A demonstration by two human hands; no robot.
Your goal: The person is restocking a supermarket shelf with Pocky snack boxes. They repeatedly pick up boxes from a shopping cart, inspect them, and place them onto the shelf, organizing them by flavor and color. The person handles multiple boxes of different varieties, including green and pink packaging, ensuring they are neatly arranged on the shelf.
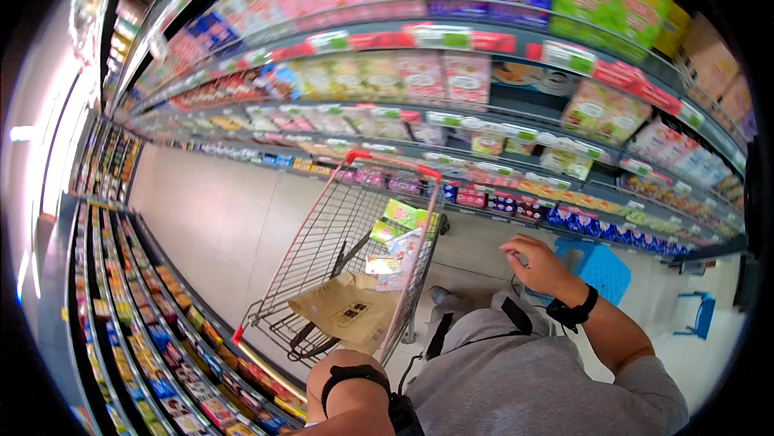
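Observation:
My right hand (533, 262) hangs in the air to the right of a wire shopping cart (302, 239), its fingers loosely bent and nothing in them. A black device is strapped to that wrist. My left hand (343, 361) is at the cart's near end, by the yellow handle bar (269, 366). Its fingers are hidden, so its grip cannot be made out. Inside the cart lies a tan bag (354, 309) with dark straps and printing. Beyond the bag are green packets (399, 213) and pale printed packets (404, 245), loosely overlapping.
Shelves of bagged and boxed goods (417, 76) curve across the far side. Lower racks of snacks (157, 339) line the left. A blue plastic stool (595, 273) stands right of my hand, and another blue stool (695, 315) is farther right. Pale floor tiles (211, 206) lie between.

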